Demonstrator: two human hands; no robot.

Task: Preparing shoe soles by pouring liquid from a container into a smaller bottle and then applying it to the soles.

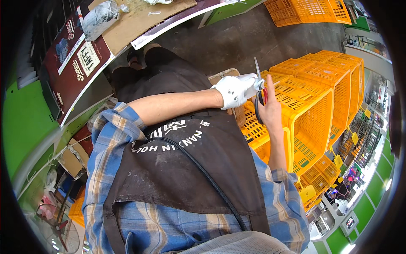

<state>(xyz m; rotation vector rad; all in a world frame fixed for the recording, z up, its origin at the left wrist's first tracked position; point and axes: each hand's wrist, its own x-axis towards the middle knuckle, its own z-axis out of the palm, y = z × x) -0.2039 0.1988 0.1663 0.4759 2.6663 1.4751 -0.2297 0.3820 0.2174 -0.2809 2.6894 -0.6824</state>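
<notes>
My left hand (234, 91) wears a white work glove with dark smudges and reaches across my body to the right. Its fingers are closed round something pale that I cannot make out, hidden mostly by the glove. Just beside it, my bare right hand (270, 111) grips a pair of scissors (257, 67) by black and red handles. The metal blades point away from me, close by the gloved fingertips, and one finger of the right hand is stretched out. Both hands are over the orange plastic crates (298, 95).
Further orange crates (304, 12) stand on the dark floor (228, 40) ahead. At the left a workbench (78, 78) with a maroon printed cover carries cardboard (135, 21) and a whitish crumpled bundle (100, 20). A fan (58, 228) stands at lower left.
</notes>
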